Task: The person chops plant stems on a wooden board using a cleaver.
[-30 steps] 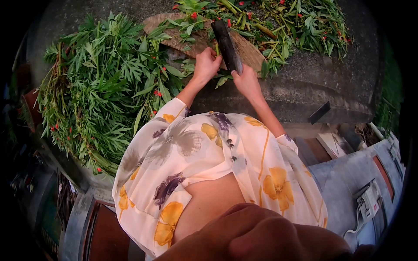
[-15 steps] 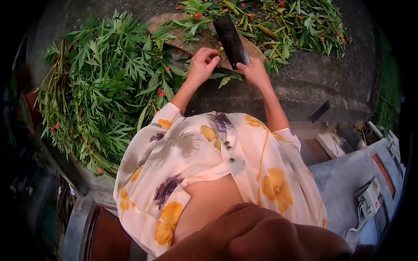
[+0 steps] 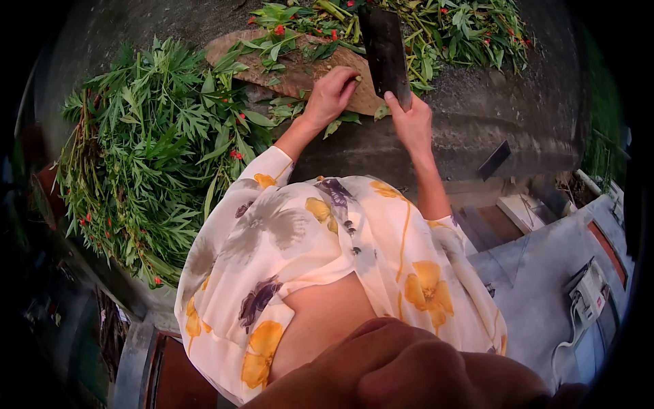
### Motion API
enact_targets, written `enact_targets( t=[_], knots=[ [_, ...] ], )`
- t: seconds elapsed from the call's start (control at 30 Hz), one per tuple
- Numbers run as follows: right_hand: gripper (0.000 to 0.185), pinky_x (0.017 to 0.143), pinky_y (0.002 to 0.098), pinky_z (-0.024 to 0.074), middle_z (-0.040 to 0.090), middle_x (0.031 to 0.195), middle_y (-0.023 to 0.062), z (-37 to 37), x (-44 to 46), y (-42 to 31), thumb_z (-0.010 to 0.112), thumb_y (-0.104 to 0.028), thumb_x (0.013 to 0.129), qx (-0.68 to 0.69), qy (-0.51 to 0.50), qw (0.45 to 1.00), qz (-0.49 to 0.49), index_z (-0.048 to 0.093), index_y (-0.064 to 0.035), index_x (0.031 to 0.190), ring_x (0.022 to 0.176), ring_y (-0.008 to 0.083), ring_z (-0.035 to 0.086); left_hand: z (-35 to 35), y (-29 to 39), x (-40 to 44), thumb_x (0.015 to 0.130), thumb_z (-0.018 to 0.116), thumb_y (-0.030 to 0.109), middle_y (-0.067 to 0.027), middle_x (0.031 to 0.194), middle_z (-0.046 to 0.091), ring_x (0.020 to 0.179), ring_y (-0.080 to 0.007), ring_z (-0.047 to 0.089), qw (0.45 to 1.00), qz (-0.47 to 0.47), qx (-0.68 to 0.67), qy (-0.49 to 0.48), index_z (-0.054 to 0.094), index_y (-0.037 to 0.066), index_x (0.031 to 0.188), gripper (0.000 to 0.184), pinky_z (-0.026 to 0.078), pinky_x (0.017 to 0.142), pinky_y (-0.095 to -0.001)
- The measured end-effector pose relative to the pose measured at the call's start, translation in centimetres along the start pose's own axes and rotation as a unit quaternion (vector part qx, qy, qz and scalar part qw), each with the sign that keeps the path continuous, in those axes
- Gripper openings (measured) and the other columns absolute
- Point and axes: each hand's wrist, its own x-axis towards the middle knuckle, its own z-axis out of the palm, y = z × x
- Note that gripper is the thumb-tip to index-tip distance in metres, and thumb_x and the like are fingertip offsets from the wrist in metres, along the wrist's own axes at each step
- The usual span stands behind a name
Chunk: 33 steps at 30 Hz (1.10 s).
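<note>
A dark, broad-bladed cleaver (image 3: 385, 58) is in my right hand (image 3: 413, 123), its blade pointing away from me and over the right end of a wooden chopping board (image 3: 296, 71). My right thumb lies against the base of the blade. My left hand (image 3: 332, 95) is closed in a pinch above the board, just left of the cleaver, with a small greenish bit of plant stem (image 3: 358, 78) at the fingertips. Leafy cuttings (image 3: 274, 49) with red flowers lie on the board's far side.
A large heap of leafy green stems (image 3: 150, 150) with red flowers is on the left of the dark stone surface (image 3: 477, 112). Chopped stems and leaves (image 3: 470, 34) are spread at the far right. A white appliance (image 3: 587, 294) with a cord stands low on the right.
The cleaver has swung more upright and shifted right, away from my left hand. My left hand has moved slightly right, still pinched. The view has shifted a little.
</note>
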Motion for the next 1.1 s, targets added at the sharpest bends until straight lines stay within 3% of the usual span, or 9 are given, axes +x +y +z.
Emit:
enact_targets(
  t=[0.2,0.3,0.47,0.87,0.93,1.1],
  knots=[
    [0.03,0.064,0.0357,0.048,0.059,0.066,0.0114,-0.6,-0.6,-0.9,0.072,-0.029,0.095,0.037,0.022,0.999,-0.031,0.07,0.0,0.104,0.063,0.0169,0.052,1.2,-1.1,0.5,0.09,0.071,0.0,-0.0139,0.103,0.067,0.088,-0.0327,0.069,0.999,-0.023,0.033,0.004,0.067,0.002,0.108,0.019,0.056,0.073,-0.0375],
    [0.028,0.062,0.0364,0.0484,0.06,0.066,0.0139,-0.5,-0.8,-1.5,0.071,-0.026,0.096,0.047,-0.008,0.999,-0.023,0.07,0.0001,0.106,0.059,0.0209,0.053,1.4,-1.1,0.0,0.09,0.072,0.0,-0.0138,0.103,0.067,0.087,-0.0325,0.07,0.999,-0.026,0.042,0.001,0.068,0.002,0.108,0.019,0.056,0.073,-0.0373],
    [0.028,0.063,0.0407,0.0506,0.064,0.07,0.0221,0.2,-0.7,-1.1,0.07,-0.024,0.095,0.03,-0.007,0.998,-0.053,0.069,0.0009,0.107,0.064,0.0372,0.066,1.3,-1.0,0.0,0.089,0.072,0.0,-0.0139,0.103,0.068,0.087,-0.033,0.07,0.999,-0.017,0.041,0.007,0.068,0.003,0.109,0.02,0.057,0.074,-0.0379],
    [0.026,0.061,0.0418,0.05,0.061,0.068,0.0232,0.3,-0.9,-1.4,0.07,-0.022,0.094,0.024,-0.005,0.998,-0.054,0.068,0.0016,0.105,0.065,0.0414,0.066,1.5,-1.3,0.2,0.089,0.073,0.002,-0.014,0.098,0.067,0.083,-0.0328,0.069,0.999,-0.02,0.041,0.019,0.068,0.002,0.106,0.018,0.056,0.071,-0.038],
    [0.026,0.061,0.0424,0.0499,0.061,0.068,0.0234,0.3,-1.0,-1.5,0.07,-0.022,0.094,0.015,-0.011,0.999,-0.05,0.067,0.0016,0.103,0.066,0.0428,0.066,1.5,-1.6,0.2,0.09,0.073,0.0,-0.0108,0.097,0.068,0.075,-0.0241,0.069,0.998,0.0,0.058,0.026,0.067,0.002,0.106,0.017,0.055,0.066,-0.0326],
    [0.025,0.061,0.0448,0.0497,0.061,0.068,0.024,0.6,-1.1,-1.4,0.07,-0.022,0.094,-0.018,-0.014,0.999,-0.04,0.066,0.0014,0.1,0.069,0.0463,0.064,1.6,-1.6,0.3,0.089,0.074,0.001,-0.0104,0.095,0.067,0.073,-0.023,0.068,0.998,-0.008,0.055,0.025,0.067,0.002,0.105,0.017,0.055,0.065,-0.0324]
  ],
)
